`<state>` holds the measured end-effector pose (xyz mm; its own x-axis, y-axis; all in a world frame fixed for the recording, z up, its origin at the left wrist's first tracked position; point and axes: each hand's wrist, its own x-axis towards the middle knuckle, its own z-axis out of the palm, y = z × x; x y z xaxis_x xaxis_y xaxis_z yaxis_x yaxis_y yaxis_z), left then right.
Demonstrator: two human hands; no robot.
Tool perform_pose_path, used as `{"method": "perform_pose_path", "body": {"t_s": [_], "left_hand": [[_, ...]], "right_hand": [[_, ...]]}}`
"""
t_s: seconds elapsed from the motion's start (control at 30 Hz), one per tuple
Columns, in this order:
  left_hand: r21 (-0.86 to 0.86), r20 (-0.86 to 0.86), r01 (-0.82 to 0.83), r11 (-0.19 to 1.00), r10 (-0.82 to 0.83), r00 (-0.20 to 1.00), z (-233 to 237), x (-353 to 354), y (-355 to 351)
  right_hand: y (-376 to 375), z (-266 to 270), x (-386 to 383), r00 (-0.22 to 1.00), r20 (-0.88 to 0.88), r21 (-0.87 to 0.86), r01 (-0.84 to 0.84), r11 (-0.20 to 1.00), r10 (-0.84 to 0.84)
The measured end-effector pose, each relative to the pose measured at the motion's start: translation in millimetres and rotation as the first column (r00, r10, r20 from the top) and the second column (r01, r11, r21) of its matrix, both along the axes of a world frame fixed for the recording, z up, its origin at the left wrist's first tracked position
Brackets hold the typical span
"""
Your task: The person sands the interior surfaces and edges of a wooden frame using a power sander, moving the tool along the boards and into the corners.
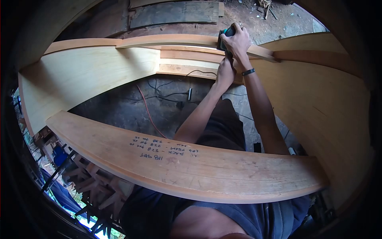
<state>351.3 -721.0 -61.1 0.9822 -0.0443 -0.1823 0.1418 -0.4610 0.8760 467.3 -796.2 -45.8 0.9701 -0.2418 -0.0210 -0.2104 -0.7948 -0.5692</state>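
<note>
Up ahead, the right hand point(236, 40) has its grip closed over a green power tool point(225, 32) sitting on the curved wooden rail point(167, 40). The rail's long axis runs left to right, and most of its bare length lies to the left of the tool. The left hand point(225, 72) presses in just below the tool, and its grip cannot be made out. A pencilled board point(223, 171) crosses nearest the body.

Dusty bare floor point(115, 109), trailing cables point(174, 95)
</note>
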Motion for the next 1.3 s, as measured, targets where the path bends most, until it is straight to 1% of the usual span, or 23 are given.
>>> {"method": "perform_pose_path", "body": {"t_s": [0.03,0.1,0.17,0.23,0.3,0.37,0.43,0.5,0.57,0.63,0.67,0.7,0.73,0.83,0.9,0.93,0.97,1.03,1.1,1.13,1.17,1.23,1.3], "left_hand": [[0.0,-0.005,0.008,1.0,-0.008,1.0,3.5,-3.0,1.0],[-0.006,-0.107,0.037,0.999,-0.037,0.994,10.1,0.5,-4.1],[-0.045,-0.111,0.041,0.998,-0.046,0.993,8.8,3.1,-18.6],[-0.046,-0.149,0.079,0.996,-0.085,0.985,7.7,3.6,-32.6],[-0.098,-0.153,0.137,0.986,-0.151,0.977,1.7,0.6,-48.2],[-0.131,-0.038,0.144,0.981,-0.15,0.988,-5.6,-0.6,-70.5],[-0.156,-0.04,0.131,0.979,-0.138,0.99,2.9,-0.6,-84.4],[-0.11,-0.103,0.179,0.978,-0.19,0.976,5.6,1.0,-92.3],[-0.108,-0.105,0.184,0.977,-0.196,0.975,3.1,1.1,-92.2],[-0.086,-0.137,0.2,0.976,-0.21,0.968,1.2,-1.8,-85.9],[-0.093,-0.126,0.177,0.98,-0.188,0.974,1.3,-2.5,-78.5],[-0.098,-0.111,0.153,0.983,-0.163,0.98,-2.1,-2.1,-70.7],[-0.078,-0.127,0.143,0.987,-0.152,0.98,-0.9,-2.0,-60.6],[-0.068,0.002,0.066,0.996,-0.066,0.998,-4.4,-4.2,-35.0],[0.011,0.031,0.068,0.998,-0.068,0.997,-7.4,-3.1,-23.9],[-0.026,0.049,0.004,1.0,-0.003,0.999,2.2,-3.7,-27.3],[-0.001,0.07,0.002,1.0,-0.002,0.998,-0.1,-4.5,-29.1],[-0.005,0.018,0.051,0.999,-0.051,0.999,4.0,-5.5,-34.2],[-0.059,0.017,0.073,0.996,-0.072,0.997,0.7,-8.0,-49.6],[-0.035,-0.052,0.106,0.994,-0.108,0.993,0.1,-9.5,-59.4],[-0.079,0.047,0.127,0.989,-0.124,0.991,-23.8,-14.5,-71.0],[-0.185,-0.113,0.109,0.977,-0.131,0.985,3.9,-15.8,-97.6],[-0.251,-0.041,0.179,0.951,-0.195,0.98,-2.6,-17.2,-119.2]], "right_hand": [[0.9,-0.8,-3.1,1.0,-0.005,0.0,0.008,1.0,-0.008],[-6.7,-0.6,-2.1,0.999,0.043,-0.02,-0.014,1.0,0.015],[-23.5,-0.4,0.4,0.996,0.083,-0.029,0.012,1.0,-0.009],[-42.3,2.1,-3.4,0.999,0.029,-0.029,0.039,0.999,-0.038],[-65.6,2.8,-9.0,0.996,0.06,-0.04,0.072,0.997,-0.07],[-89.4,3.7,-11.7,0.993,0.069,-0.018,0.1,0.995,-0.098],[-105.8,3.1,-14.4,0.989,0.046,-0.051,0.142,0.989,-0.14],[-117.6,3.3,-16.3,0.984,0.05,-0.037,0.174,0.984,-0.172],[-118.2,2.1,-16.9,0.981,0.058,-0.04,0.187,0.982,-0.184],[-110.1,-0.3,-18.1,0.974,0.117,-0.056,0.203,0.978,-0.195],[-101.9,1.2,-17.6,0.981,0.084,-0.056,0.181,0.982,-0.176],[-92.0,7.5,-17.8,0.988,0.033,0.001,0.154,0.988,-0.154],[-79.9,3.8,-16.1,0.991,0.039,0.009,0.13,0.991,-0.13],[-44.7,5.9,-11.7,0.997,-0.002,0.035,0.073,0.997,-0.073],[-29.1,2.0,-11.0,0.989,0.132,0.005,0.062,0.998,-0.062],[-27.2,3.9,-9.0,0.998,0.053,0.008,0.037,0.999,-0.037],[-32.6,6.0,-10.9,0.997,0.05,0.004,0.051,0.999,-0.051],[-38.2,1.8,-10.7,0.999,0.043,0.035,0.008,0.999,-0.009],[-57.9,2.9,-15.0,0.998,0.045,0.028,0.031,0.999,-0.032],[-71.5,5.7,-17.7,0.999,0.041,0.023,0.023,0.999,-0.024],[-86.3,7.0,-20.1,0.999,0.036,0.019,0.021,1.0,-0.022],[-115.6,4.4,-24.4,0.999,0.041,-0.031,0.0,1.0,0.001],[-143.5,2.0,-24.2,0.998,0.036,-0.063,-0.047,0.997,0.049]]}}
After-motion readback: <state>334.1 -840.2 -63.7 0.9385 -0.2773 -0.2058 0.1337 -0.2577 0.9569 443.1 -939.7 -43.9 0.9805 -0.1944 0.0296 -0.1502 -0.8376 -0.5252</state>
